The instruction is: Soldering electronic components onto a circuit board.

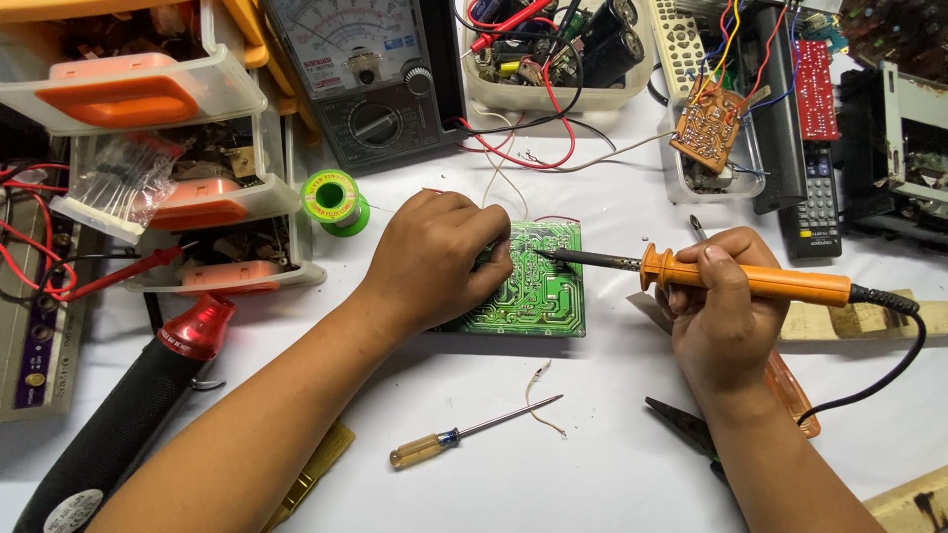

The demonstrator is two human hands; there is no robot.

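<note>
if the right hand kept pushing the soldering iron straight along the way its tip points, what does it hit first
The right hand aims the soldering iron leftward; its tip already sits at the green circuit board. Just beyond are the left hand's fingers, though depth is hard to judge.

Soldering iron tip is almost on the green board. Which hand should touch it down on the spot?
Probably the right hand: it grips the orange soldering iron, whose tip already points at the green circuit board. The left hand rests on the board, holding it.

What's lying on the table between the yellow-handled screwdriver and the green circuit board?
In the head view, a short curled scrap of pale wire lies on the white table between the screwdriver and the green circuit board; otherwise that stretch is bare.
</note>
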